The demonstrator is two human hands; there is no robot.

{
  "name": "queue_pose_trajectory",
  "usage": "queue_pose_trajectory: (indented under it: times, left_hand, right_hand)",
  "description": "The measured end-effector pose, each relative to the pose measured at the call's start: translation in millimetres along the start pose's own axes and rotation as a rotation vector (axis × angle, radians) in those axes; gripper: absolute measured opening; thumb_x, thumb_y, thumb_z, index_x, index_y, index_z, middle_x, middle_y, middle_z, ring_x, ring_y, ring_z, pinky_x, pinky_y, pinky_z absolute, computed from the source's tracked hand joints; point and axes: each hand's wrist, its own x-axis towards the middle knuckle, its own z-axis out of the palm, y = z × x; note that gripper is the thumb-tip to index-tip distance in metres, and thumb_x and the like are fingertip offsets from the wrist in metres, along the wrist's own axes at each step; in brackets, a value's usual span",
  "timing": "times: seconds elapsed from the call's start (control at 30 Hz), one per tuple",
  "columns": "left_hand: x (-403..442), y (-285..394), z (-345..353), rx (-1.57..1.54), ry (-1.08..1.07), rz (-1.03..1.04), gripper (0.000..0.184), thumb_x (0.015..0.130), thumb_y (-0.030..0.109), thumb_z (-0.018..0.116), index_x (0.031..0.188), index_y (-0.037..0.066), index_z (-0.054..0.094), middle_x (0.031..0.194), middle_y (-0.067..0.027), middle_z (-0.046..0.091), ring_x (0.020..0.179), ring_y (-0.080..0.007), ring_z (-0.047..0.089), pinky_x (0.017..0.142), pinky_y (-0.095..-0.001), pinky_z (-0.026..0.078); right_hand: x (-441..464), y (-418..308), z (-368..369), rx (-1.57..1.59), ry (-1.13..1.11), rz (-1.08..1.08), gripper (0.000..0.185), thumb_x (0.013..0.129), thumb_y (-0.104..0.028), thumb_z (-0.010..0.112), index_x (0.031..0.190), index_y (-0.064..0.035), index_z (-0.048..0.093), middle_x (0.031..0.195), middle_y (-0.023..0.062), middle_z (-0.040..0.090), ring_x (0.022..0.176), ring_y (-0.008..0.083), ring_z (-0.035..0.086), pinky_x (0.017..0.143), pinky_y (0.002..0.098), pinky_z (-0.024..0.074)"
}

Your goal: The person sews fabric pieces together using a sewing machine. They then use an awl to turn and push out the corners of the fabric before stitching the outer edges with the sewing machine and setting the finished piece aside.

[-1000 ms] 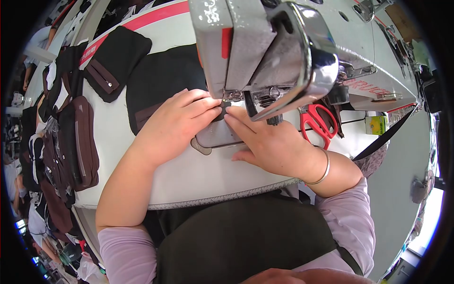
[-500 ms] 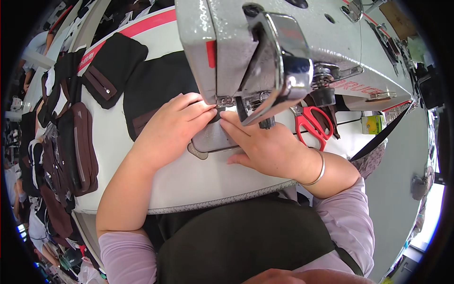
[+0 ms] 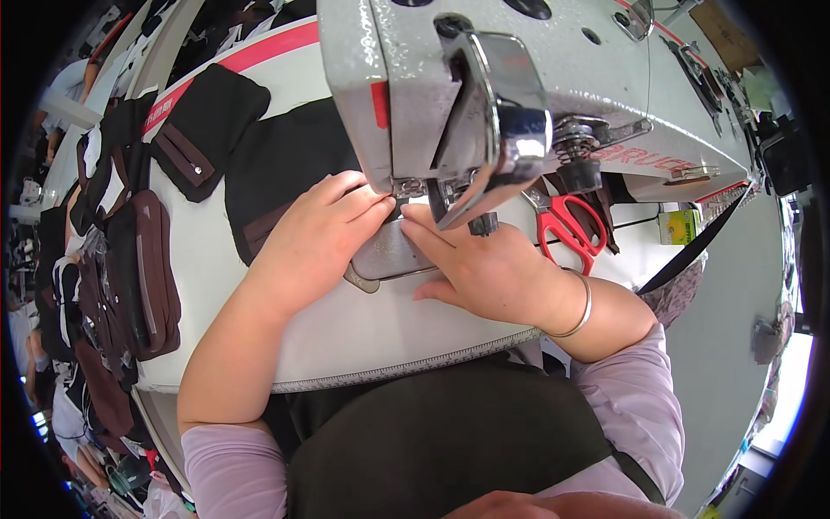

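A large black fabric piece (image 3: pixel 290 143) with a brown strip lies on the white machine table, running in under the head of the sewing machine (image 3: pixel 357 95). My left hand (image 3: pixel 324 229) rests over its near right part, fingers bunched and fingertips at a dark edge of cloth beside the presser foot (image 3: pixel 408 187). From the other side, my right hand (image 3: pixel 493 268) reaches over the metal plate (image 3: pixel 389 251). Its fingers are stretched out, thumb apart, and the fingertips touch down near the same dark edge. The machine head hides the needle and part of the cloth.
Red-handled scissors (image 3: pixel 572 232) lie right of my right hand, near a yellow-green box (image 3: pixel 679 227). Another black piece with a brown zip strip (image 3: pixel 186 160) lies at the upper left. Brown and black sewn pieces (image 3: pixel 147 277) are heaped along the left edge. A measuring tape (image 3: pixel 406 362) lines the front edge.
The view has shifted slightly, so the machine head appears a little further left and lower. Both hands keep nearly the same place beside the presser foot.
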Motion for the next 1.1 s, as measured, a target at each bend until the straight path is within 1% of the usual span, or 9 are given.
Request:
queue_pose_trajectory:
  times: [0.1,0.37,0.5,0.67,0.73,0.83,0.9,1.03,1.1]
  left_hand:
    - [-1,1,1,0.012,-0.001,-0.015,0.037,0.079,0.006,0.063,0.116,0.000,0.065,0.113,-0.0055,0.062,0.113,-0.0251,0.058,0.091,-0.0369,0.054]
    - [-2,8,2,0.070,-0.012,-0.053,0.041,0.081,0.006,0.062,0.122,0.002,0.065,0.117,-0.0053,0.062,0.119,-0.0250,0.057,0.094,-0.0362,0.054]
    - [-3,1,-1,0.048,-0.081,-0.053,0.041,0.082,0.006,0.061,0.123,0.003,0.064,0.122,-0.0053,0.062,0.123,-0.0242,0.057,0.093,-0.0364,0.054]
    - [-6,-4,-8,0.031,-0.102,-0.026,0.040,0.084,0.008,0.060,0.123,0.004,0.064,0.127,-0.0056,0.062,0.127,-0.0239,0.056,0.095,-0.0367,0.052]
    - [-7,3,-10,0.090,-0.073,-0.011,0.038,0.085,0.010,0.060,0.123,0.005,0.064,0.129,-0.0052,0.061,0.125,-0.0233,0.056,0.095,-0.0369,0.051]
    - [-8,7,-10,0.063,-0.083,-0.034,0.038,0.086,0.010,0.060,0.123,0.006,0.064,0.131,-0.0044,0.060,0.124,-0.0227,0.056,0.095,-0.0367,0.051]
    - [-8,6,-11,0.076,-0.090,-0.023,0.037,0.086,0.010,0.060,0.123,0.007,0.065,0.131,-0.0033,0.061,0.123,-0.0221,0.056,0.094,-0.0366,0.051]
    - [-6,1,-12,0.070,-0.094,-0.001,0.036,0.085,0.009,0.060,0.121,0.008,0.066,0.130,-0.0004,0.062,0.121,-0.0206,0.056,0.094,-0.0360,0.052]
    - [-5,-2,-12,0.065,-0.085,0.003,0.036,0.084,0.009,0.061,0.120,0.008,0.066,0.129,0.0001,0.062,0.120,-0.0204,0.056,0.094,-0.0359,0.052]
  right_hand:
    - [0,0,-1,0.018,0.012,0.000,0.074,0.077,-0.047,0.078,0.134,-0.0042,0.057,0.142,0.0074,0.056,0.103,0.0103,0.064,0.052,0.0252,0.0493]
    - [0,1,1,-0.004,0.022,-0.005,0.072,0.078,-0.047,0.078,0.133,-0.0049,0.058,0.140,0.0060,0.058,0.100,0.0112,0.065,0.052,0.0260,0.0495]
    - [0,0,-3,-0.004,0.057,0.003,0.072,0.077,-0.045,0.080,0.133,-0.0058,0.058,0.139,0.0056,0.058,0.098,0.0126,0.066,0.052,0.0269,0.0500]
    - [2,-1,-3,0.087,0.115,0.023,0.073,0.074,-0.041,0.082,0.134,-0.0063,0.058,0.138,0.0038,0.058,0.094,0.0160,0.066,0.059,0.0291,0.0524]
    - [2,-2,-1,0.079,0.104,0.034,0.074,0.074,-0.041,0.082,0.135,-0.0064,0.058,0.138,0.0024,0.057,0.092,0.0161,0.065,0.060,0.0294,0.0529]
    - [0,-2,3,0.002,0.076,0.031,0.074,0.074,-0.041,0.081,0.135,-0.0066,0.057,0.139,0.0016,0.056,0.093,0.0152,0.065,0.059,0.0291,0.0525]
    - [1,-3,2,-0.015,0.002,0.048,0.073,0.075,-0.041,0.080,0.136,-0.0064,0.057,0.140,0.0016,0.054,0.094,0.0139,0.065,0.057,0.0282,0.0515]
    - [1,-2,3,-0.007,0.012,0.032,0.073,0.076,-0.041,0.080,0.136,-0.0067,0.057,0.141,0.0020,0.053,0.093,0.0127,0.065,0.054,0.0272,0.0500]
    - [2,-4,1,-0.017,0.053,0.019,0.073,0.076,-0.040,0.080,0.136,-0.0068,0.057,0.141,0.0025,0.054,0.089,0.0122,0.066,0.051,0.0269,0.0489]
